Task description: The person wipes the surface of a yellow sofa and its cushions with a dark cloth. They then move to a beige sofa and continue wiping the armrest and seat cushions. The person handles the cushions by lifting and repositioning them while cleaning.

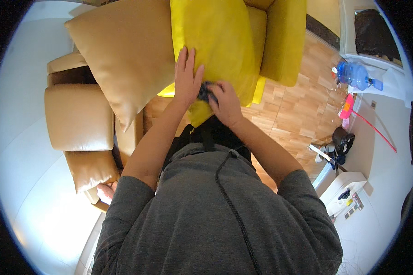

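Note:
A bright yellow cushion with a smooth, shiny cover lies in front of me, one corner pointing toward my body. My left hand rests on its left edge, fingers stretched out and slightly apart. Close beside it, my right hand has its fingers curled over a dark, crumpled cloth pressed against the cushion. The right hand is a little blurred. To the left, a large tan cushion of the same smooth material meets the yellow one.
A tan sofa stands at the left, with a pinkish body part showing by its lower end. A yellow armrest rises beyond the cushion. Along the right wall are a blue water jug, a pink dustpan and shoes.

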The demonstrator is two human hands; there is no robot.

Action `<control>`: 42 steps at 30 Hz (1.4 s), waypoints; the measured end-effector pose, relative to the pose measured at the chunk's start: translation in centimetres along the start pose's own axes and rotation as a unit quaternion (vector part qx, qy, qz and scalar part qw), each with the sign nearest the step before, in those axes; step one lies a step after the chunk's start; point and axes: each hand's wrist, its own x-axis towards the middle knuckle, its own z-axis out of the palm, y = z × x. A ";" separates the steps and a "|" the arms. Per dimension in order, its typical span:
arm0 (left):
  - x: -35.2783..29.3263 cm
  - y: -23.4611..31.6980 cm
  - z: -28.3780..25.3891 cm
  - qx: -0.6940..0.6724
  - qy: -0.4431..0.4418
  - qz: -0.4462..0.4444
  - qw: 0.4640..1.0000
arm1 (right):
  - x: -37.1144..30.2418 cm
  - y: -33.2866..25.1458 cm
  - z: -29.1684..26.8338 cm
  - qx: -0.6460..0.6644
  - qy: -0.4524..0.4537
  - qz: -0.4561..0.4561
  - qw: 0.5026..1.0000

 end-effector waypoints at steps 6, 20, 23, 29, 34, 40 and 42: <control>-1.9 0.0 -1.4 -0.003 -0.036 0.013 0.999 | 0.7 1.2 -1.7 0.051 0.023 0.038 0.998; -2.4 -1.3 -1.2 -0.017 -0.026 0.016 0.999 | 0.1 5.0 0.2 0.066 0.071 0.064 0.993; -1.7 -0.5 -1.5 0.022 -0.043 0.021 0.999 | 6.0 4.7 -2.4 0.035 0.173 0.065 0.982; 4.5 3.7 0.2 0.140 0.022 0.048 0.989 | 8.4 6.1 1.4 -0.043 0.196 0.037 0.979; 5.1 1.8 1.2 0.062 0.064 -0.013 0.996 | 4.8 4.2 1.1 0.046 0.109 0.015 0.993; 5.3 2.8 1.1 0.023 0.078 -0.087 0.993 | 14.5 6.6 -3.0 0.089 0.225 0.041 0.970; 5.3 2.7 1.2 0.022 0.076 -0.083 0.993 | 16.2 6.9 -1.9 0.070 0.221 0.024 0.972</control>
